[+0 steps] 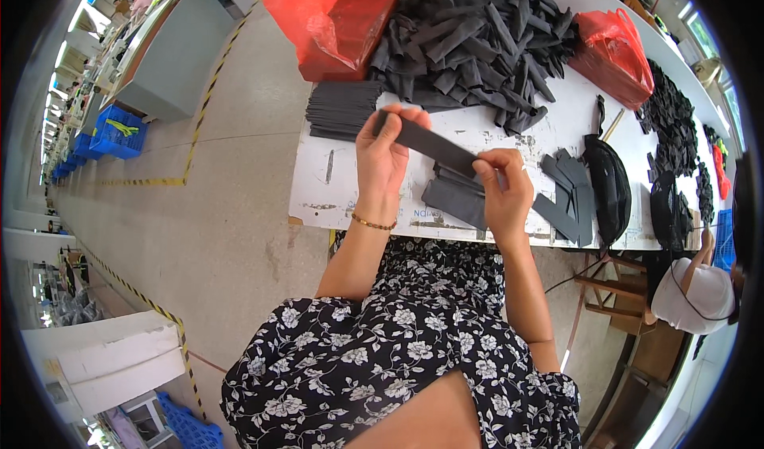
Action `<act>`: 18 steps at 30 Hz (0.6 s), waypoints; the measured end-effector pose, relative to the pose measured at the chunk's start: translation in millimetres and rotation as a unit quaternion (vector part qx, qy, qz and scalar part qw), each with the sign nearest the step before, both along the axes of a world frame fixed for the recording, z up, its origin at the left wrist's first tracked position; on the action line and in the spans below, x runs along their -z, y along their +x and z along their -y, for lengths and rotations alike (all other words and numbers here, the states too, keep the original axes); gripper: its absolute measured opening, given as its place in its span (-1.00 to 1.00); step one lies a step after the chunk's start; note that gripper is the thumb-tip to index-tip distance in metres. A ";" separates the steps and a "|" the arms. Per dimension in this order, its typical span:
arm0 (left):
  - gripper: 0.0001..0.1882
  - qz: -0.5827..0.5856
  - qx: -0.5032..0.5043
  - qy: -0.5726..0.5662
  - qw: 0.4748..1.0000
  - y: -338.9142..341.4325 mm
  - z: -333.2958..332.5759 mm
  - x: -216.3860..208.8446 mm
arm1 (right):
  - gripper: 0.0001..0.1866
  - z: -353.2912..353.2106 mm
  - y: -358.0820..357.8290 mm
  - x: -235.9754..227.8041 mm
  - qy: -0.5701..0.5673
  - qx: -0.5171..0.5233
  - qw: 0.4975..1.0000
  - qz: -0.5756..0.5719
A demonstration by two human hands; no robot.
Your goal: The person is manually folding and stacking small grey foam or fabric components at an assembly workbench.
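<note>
A dark grey fabric strip [436,147] stretches between my two hands above the white table [318,178]. My left hand [384,142] pinches its left end between thumb and fingers. At the strip's right end, my right hand [504,188] grips it the same way. Below the strip lies a small pile of dark fabric pieces [455,199], partly hidden by my right hand. Just beyond my left hand sits a neat stack of dark strips [344,110]. A large loose heap of similar dark strips [477,39] spreads over the far side.
Red plastic bags [338,19] [614,55] flank the heap. Flat grey pieces [569,190] and a black pouch [607,182] lie to the right. Another person [694,294] sits at the far right, near a wooden stool [617,294]. Blue crates [119,133] stand on the floor at left.
</note>
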State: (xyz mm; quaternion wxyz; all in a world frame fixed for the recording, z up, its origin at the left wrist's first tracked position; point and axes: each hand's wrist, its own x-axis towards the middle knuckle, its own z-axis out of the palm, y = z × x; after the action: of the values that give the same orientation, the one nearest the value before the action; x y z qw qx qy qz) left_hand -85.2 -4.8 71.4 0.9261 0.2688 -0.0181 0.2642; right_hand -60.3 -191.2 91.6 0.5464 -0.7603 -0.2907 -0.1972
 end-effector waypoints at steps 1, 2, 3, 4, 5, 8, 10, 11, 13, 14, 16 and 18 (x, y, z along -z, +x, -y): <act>-0.83 -0.003 0.003 -0.002 1.000 0.5 0.0 -1.2 | -0.81 -0.2 -3.0 1.1 -0.002 0.003 1.000 -0.003; -0.84 -0.025 -0.009 -0.001 1.000 1.2 -1.3 -2.7 | -0.81 -2.5 -7.3 1.0 0.034 -0.036 0.987 -0.155; -0.84 -0.046 -0.017 -0.001 0.999 4.8 0.3 -3.2 | -0.82 -1.5 -8.2 0.4 0.071 -0.069 0.948 -0.301; -0.84 -0.053 -0.004 0.000 0.999 7.5 4.1 -0.8 | -0.77 0.7 -4.8 11.7 0.082 -0.100 0.930 -0.343; -0.84 -0.054 0.003 -0.003 0.999 10.7 7.8 2.1 | -0.77 4.8 -1.4 13.8 0.082 -0.093 0.930 -0.345; -0.83 -0.125 0.000 -0.032 0.992 13.0 8.8 15.4 | -0.81 12.3 2.9 12.8 0.084 -0.093 0.905 -0.406; -0.83 -0.172 0.012 -0.079 0.982 13.5 9.5 26.3 | -0.80 16.9 0.8 17.3 0.086 -0.094 0.900 -0.416; -0.83 -0.175 0.012 -0.080 0.981 12.1 10.7 31.8 | -0.80 19.3 -0.9 20.8 0.089 -0.097 0.897 -0.423; -0.83 -0.203 0.036 -0.038 0.978 13.1 13.9 39.7 | -0.78 26.1 -3.1 32.1 0.095 -0.090 0.890 -0.437; -0.83 -0.205 0.036 -0.039 0.977 10.8 17.4 43.8 | -0.77 33.1 -7.5 34.7 0.082 -0.077 0.882 -0.458; -0.81 -0.247 0.093 0.072 0.962 3.9 21.2 51.6 | -0.73 44.2 -13.5 44.6 0.074 -0.067 0.861 -0.499; -0.80 -0.273 0.049 0.148 0.949 4.9 20.7 61.7 | -0.66 58.5 -22.1 67.3 0.121 -0.053 0.841 -0.525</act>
State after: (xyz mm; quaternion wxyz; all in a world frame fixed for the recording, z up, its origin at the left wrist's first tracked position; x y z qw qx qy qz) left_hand -80.3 -25.6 9.7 0.8570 0.4638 0.1836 0.1292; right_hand -82.4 -249.7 24.3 0.7143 -0.6614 0.0262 0.2270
